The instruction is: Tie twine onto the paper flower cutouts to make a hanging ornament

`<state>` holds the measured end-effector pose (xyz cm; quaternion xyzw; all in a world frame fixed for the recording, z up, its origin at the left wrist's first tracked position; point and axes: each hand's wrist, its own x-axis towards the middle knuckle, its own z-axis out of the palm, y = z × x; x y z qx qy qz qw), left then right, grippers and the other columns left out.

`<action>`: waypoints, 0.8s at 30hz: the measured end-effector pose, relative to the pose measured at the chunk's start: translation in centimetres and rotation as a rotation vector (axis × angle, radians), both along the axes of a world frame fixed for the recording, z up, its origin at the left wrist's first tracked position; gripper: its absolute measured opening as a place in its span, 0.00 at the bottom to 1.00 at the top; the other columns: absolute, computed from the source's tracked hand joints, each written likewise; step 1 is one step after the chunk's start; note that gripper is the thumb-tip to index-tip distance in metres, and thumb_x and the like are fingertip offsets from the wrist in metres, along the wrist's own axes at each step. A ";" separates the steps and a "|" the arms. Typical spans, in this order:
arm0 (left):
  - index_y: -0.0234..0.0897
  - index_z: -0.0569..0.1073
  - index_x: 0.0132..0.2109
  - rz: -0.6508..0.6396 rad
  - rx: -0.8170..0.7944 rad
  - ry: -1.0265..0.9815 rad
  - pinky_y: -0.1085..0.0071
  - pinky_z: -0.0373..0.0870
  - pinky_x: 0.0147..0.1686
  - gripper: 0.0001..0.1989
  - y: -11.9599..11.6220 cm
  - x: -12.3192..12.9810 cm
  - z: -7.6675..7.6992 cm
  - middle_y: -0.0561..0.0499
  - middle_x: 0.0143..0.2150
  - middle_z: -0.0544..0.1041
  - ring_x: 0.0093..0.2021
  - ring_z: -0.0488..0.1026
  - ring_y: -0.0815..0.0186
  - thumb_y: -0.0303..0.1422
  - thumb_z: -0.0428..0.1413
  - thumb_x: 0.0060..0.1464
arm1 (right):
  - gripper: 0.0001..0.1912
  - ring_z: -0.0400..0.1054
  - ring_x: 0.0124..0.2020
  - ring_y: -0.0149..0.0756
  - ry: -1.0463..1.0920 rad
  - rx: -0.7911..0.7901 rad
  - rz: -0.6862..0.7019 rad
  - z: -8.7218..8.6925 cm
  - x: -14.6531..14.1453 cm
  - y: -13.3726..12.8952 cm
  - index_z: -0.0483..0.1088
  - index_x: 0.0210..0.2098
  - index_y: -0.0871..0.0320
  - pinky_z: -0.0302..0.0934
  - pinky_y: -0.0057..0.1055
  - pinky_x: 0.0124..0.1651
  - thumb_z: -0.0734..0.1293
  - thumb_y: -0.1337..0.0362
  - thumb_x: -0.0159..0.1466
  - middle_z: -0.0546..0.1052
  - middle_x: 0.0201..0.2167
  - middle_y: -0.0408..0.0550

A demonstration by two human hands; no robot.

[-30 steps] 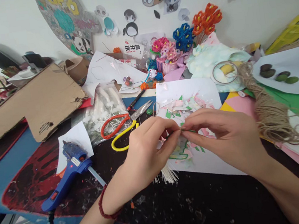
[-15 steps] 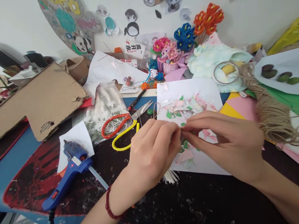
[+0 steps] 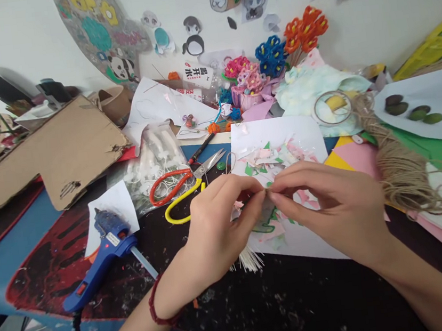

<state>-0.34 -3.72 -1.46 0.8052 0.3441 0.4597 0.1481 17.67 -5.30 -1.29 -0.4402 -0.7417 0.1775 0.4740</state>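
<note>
My left hand (image 3: 222, 224) and my right hand (image 3: 333, 205) meet fingertip to fingertip above a white sheet of paper (image 3: 315, 242). Both pinch at the same spot; a tiny brownish bit shows there, too small to name. A thin cord loop (image 3: 230, 160) pokes up behind my left hand, its lower part hidden. White tassel strands (image 3: 250, 258) stick out below that hand. Between and beneath my hands lie pink, white and green scraps (image 3: 264, 155), with a green-edged clear piece (image 3: 266, 225) among them. Scissors (image 3: 199, 181) with red and yellow handles lie left of the paper.
A blue glue gun (image 3: 105, 255) rests on a small white paper at left, near cardboard (image 3: 77, 145). Behind the scissors is a bag of white cords (image 3: 157, 154). A twine bundle (image 3: 403, 175) and coloured paper lie at right. Fuzzy wire flowers (image 3: 272, 54) stand at the back.
My left hand has turned and its fingers have opened out from the palm, showing more of the thumb and of the scraps below. My right hand stays nearly in place.
</note>
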 end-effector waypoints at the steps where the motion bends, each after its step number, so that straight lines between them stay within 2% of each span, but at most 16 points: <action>1: 0.35 0.72 0.39 0.004 0.014 0.007 0.75 0.71 0.33 0.02 0.0 0.0 0.0 0.54 0.31 0.76 0.31 0.73 0.72 0.25 0.56 0.60 | 0.06 0.73 0.30 0.33 -0.004 0.003 0.002 0.0 0.0 0.0 0.74 0.34 0.53 0.69 0.32 0.35 0.68 0.71 0.61 0.79 0.31 0.43; 7: 0.34 0.72 0.39 0.062 0.180 0.068 0.76 0.70 0.32 0.01 0.0 0.2 -0.7 0.53 0.31 0.76 0.31 0.71 0.73 0.26 0.57 0.59 | 0.06 0.73 0.30 0.32 -0.060 0.068 -0.036 0.0 0.0 -0.2 0.73 0.34 0.53 0.68 0.31 0.34 0.68 0.72 0.61 0.79 0.32 0.44; 11: 0.33 0.72 0.37 0.115 0.335 0.102 0.74 0.70 0.32 0.04 0.0 0.6 -1.2 0.52 0.30 0.77 0.30 0.72 0.71 0.22 0.58 0.56 | 0.07 0.73 0.31 0.32 -0.097 0.144 -0.064 -0.2 -0.2 -0.4 0.73 0.35 0.54 0.68 0.30 0.32 0.68 0.72 0.62 0.79 0.32 0.45; 16: 0.33 0.72 0.36 0.159 0.414 0.117 0.73 0.72 0.31 0.05 -0.1 1.0 -1.1 0.51 0.29 0.79 0.29 0.74 0.70 0.21 0.58 0.56 | 0.09 0.74 0.27 0.32 -0.159 0.245 -0.107 0.3 -0.7 -0.7 0.74 0.34 0.53 0.69 0.27 0.28 0.67 0.74 0.62 0.79 0.30 0.45; 21: 0.33 0.73 0.41 0.107 0.388 0.104 0.72 0.74 0.33 0.04 -0.4 0.5 -0.8 0.49 0.33 0.81 0.33 0.77 0.68 0.22 0.58 0.58 | 0.13 0.77 0.29 0.36 -0.286 0.427 -0.194 0.7 -0.7 -1.5 0.76 0.37 0.52 0.73 0.30 0.33 0.69 0.76 0.59 0.81 0.28 0.45; 24: 0.31 0.73 0.44 0.038 0.449 0.111 0.69 0.78 0.34 0.06 -0.9 -0.2 -0.3 0.46 0.35 0.81 0.35 0.78 0.66 0.22 0.56 0.59 | 0.15 0.78 0.31 0.39 -0.406 0.504 -0.180 0.2 0.2 -2.3 0.76 0.44 0.53 0.75 0.32 0.38 0.70 0.74 0.60 0.82 0.32 0.46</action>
